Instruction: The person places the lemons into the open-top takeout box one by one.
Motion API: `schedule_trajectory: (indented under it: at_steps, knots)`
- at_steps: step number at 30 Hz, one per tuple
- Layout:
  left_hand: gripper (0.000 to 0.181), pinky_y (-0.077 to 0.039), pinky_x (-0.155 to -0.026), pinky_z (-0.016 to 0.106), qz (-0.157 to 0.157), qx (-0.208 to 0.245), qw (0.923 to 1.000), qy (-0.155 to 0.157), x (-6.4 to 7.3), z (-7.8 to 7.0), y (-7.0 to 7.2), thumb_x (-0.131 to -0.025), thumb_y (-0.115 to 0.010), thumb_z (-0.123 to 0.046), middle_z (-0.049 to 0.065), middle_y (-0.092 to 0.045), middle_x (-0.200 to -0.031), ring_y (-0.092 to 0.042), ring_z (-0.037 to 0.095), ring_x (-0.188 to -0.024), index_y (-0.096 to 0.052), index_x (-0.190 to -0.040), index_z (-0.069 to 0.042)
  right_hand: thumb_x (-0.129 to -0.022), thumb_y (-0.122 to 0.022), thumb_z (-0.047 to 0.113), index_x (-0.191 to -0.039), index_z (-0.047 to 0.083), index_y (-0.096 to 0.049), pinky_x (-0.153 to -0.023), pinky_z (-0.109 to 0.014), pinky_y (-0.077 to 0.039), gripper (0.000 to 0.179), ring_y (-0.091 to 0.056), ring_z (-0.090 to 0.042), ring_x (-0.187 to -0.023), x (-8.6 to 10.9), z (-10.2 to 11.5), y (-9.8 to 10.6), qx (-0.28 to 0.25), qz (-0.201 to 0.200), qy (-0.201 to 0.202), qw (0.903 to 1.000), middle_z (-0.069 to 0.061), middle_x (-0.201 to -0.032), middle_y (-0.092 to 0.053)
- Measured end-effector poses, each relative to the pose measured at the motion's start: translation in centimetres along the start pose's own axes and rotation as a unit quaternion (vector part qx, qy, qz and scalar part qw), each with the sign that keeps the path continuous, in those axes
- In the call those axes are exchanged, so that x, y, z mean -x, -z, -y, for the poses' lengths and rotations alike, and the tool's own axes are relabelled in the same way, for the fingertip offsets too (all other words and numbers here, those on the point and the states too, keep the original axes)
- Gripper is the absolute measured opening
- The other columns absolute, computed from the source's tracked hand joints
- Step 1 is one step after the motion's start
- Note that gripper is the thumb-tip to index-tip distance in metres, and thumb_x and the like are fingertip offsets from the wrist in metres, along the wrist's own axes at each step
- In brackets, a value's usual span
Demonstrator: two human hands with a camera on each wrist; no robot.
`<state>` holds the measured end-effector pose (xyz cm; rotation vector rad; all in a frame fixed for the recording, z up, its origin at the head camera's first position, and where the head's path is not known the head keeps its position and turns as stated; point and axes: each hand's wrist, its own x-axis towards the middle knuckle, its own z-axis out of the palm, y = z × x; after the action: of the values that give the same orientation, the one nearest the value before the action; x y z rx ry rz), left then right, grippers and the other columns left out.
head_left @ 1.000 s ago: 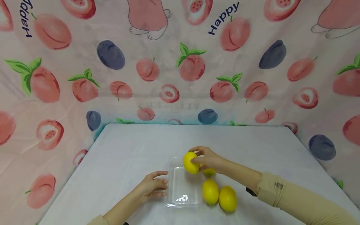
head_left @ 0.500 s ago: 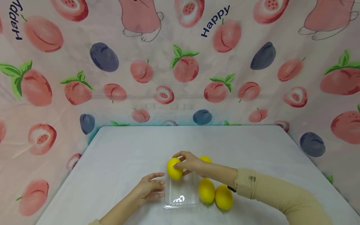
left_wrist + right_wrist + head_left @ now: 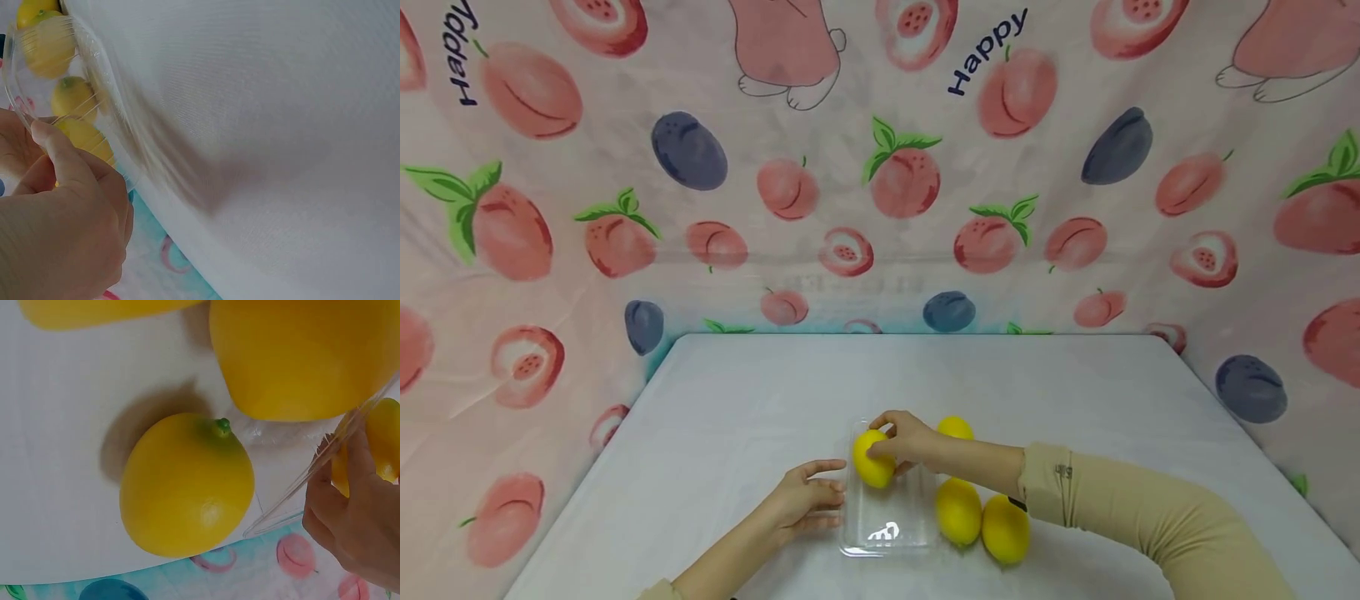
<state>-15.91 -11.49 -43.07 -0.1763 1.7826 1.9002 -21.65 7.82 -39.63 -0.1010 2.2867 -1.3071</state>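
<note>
My right hand [image 3: 913, 442] holds a yellow lemon [image 3: 867, 458] between thumb and fingers, inside the far left part of a clear plastic container [image 3: 876, 552]. In the right wrist view the held lemon [image 3: 386, 434] shows through the container's clear wall. Beside the container's left wall is my left hand [image 3: 805, 502], its fingers loosely extended and spread. In the left wrist view the left hand's [image 3: 75, 206] fingertips are right at the clear rim [image 3: 17, 112].
Right of the container lie three more lemons: one farther back [image 3: 955, 427], one nearer [image 3: 958, 511] and one beside it [image 3: 1006, 531]. All rest on a white-covered table [image 3: 760, 375]. Behind rises a fruit-print cloth [image 3: 902, 275].
My right hand has carried the lemon left and down into the container, uncovering the lemon at the back. The left hand has stayed by the container's left side.
</note>
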Motion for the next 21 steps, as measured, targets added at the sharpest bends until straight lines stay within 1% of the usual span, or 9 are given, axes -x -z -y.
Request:
schedule_trajectory:
  at_steps: [1, 4, 7, 12, 21]
  knots:
    - [0.053, -0.060, -0.069, 0.029, -0.006, -0.006, 1.0000, -0.001, 0.04, -0.03, -0.10, -0.084, -0.061, 0.003, 0.002, -0.061, -0.088, -0.061, 0.011, -0.074, -0.043, -0.133, 0.001, -0.083, -0.069, 0.012, -0.122, 0.004, -0.053, -0.067, -0.036, -0.060, 0.043, -0.056, -0.020, -0.082, -0.01, 0.01, -0.04, -0.002, -0.002, 0.000, 1.0000, -0.016, -0.110, -0.055]
    - [0.053, -0.060, -0.068, 0.029, -0.010, -0.007, 0.9999, 0.002, 0.22, -0.16, -0.17, -0.085, -0.059, 0.005, 0.003, -0.061, -0.089, -0.061, 0.011, -0.074, -0.040, -0.135, 0.002, -0.082, -0.069, 0.011, -0.123, 0.003, -0.052, -0.071, -0.037, -0.060, 0.045, -0.056, -0.022, -0.084, -0.03, 0.07, -0.10, -0.005, -0.010, 0.001, 0.9999, -0.017, -0.114, -0.053]
    - [0.051, -0.060, -0.068, 0.029, -0.015, -0.006, 0.9999, 0.005, 0.23, -0.21, -0.19, -0.086, -0.057, 0.006, 0.004, -0.061, -0.089, -0.061, 0.011, -0.072, -0.041, -0.134, 0.002, -0.083, -0.068, 0.011, -0.124, 0.004, -0.051, -0.076, -0.038, -0.059, 0.045, -0.056, -0.022, -0.086, 0.08, 0.19, -0.06, -0.003, -0.018, -0.003, 0.9998, -0.017, -0.116, -0.052]
    - [0.052, -0.060, -0.067, 0.029, -0.024, -0.013, 0.9996, 0.008, 0.11, -0.21, -0.22, -0.085, -0.060, 0.005, 0.004, -0.061, -0.090, -0.061, 0.011, -0.072, -0.042, -0.134, 0.001, -0.084, -0.068, 0.012, -0.124, 0.005, -0.052, -0.080, -0.038, -0.058, 0.043, -0.056, -0.022, -0.089, 0.24, 0.12, 0.07, 0.001, -0.020, -0.005, 0.9998, -0.017, -0.118, -0.052]
    - [0.053, -0.060, -0.069, 0.030, -0.023, -0.017, 0.9996, 0.007, 0.06, 0.15, -0.02, -0.086, -0.059, 0.003, 0.004, -0.061, -0.092, -0.060, 0.012, -0.076, -0.041, -0.135, 0.002, -0.083, -0.065, 0.009, -0.124, 0.002, -0.052, -0.081, -0.042, -0.057, 0.043, -0.056, -0.025, -0.090, 0.59, -0.20, 0.31, -0.016, -0.017, 0.020, 0.9995, -0.019, -0.120, -0.050]
